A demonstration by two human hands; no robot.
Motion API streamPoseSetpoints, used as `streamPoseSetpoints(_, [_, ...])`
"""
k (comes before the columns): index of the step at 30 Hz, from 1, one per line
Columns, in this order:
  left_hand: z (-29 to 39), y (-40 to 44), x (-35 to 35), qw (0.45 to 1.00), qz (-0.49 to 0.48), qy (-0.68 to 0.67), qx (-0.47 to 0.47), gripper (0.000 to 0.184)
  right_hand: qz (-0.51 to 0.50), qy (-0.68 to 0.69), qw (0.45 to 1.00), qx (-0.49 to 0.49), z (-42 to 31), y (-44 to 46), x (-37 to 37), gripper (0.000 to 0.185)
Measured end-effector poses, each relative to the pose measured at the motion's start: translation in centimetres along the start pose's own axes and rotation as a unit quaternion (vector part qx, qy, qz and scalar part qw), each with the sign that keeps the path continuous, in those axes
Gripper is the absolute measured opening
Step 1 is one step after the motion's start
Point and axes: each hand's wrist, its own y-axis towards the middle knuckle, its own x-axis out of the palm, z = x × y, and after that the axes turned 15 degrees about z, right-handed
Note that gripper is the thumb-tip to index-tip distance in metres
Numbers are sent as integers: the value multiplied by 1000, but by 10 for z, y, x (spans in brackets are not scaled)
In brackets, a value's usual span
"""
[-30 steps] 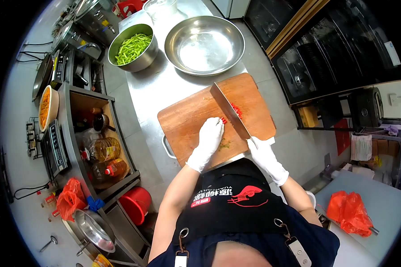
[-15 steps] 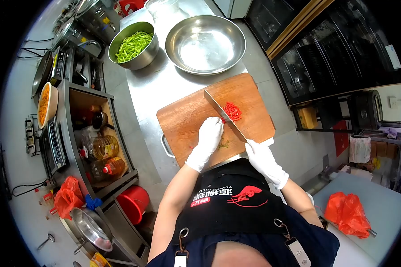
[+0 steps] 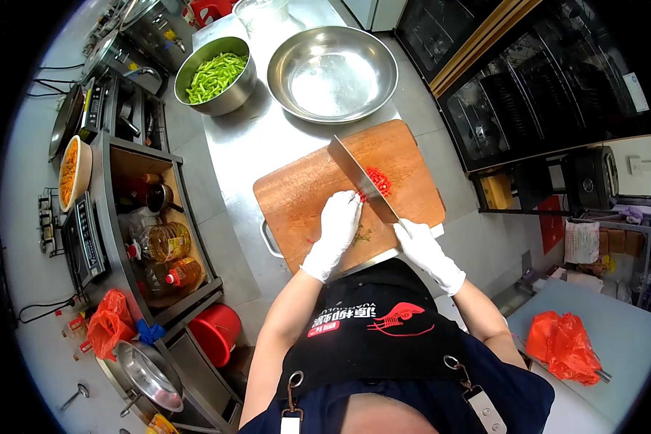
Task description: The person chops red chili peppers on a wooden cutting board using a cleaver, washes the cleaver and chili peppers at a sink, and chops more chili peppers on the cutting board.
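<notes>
Chopping board, wooden: lying on the metal bench, as seen from the room.
Knife, broad-bladed: slanting over the board's middle.
Right hand, white-gloved: closing round the handle at the board's near edge.
Left hand, white-gloved: resting over the board, fingers bunching together beside the blade; whether they are pinching the red bit at their tips, I cannot tell.
Red pieces, chopped: lying on the board, right of the blade.
Green scraps: lying near the board's near edge.
Steel basin: standing beyond the board.
Steel bowl: holding green pieces, beyond the board, leftward.
</notes>
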Motion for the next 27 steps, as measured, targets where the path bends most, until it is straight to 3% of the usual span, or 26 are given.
streamPoseSetpoints(6, [8, -1, -8, 997, 81, 5, -16, 26, 22, -15, 999, -29, -20, -11, -14, 28])
streamPoseSetpoints(27, [-3, -4, -6, 1000, 14, -24, 1, 11, 10, -112, 993, -44, -23, -22, -5, 25])
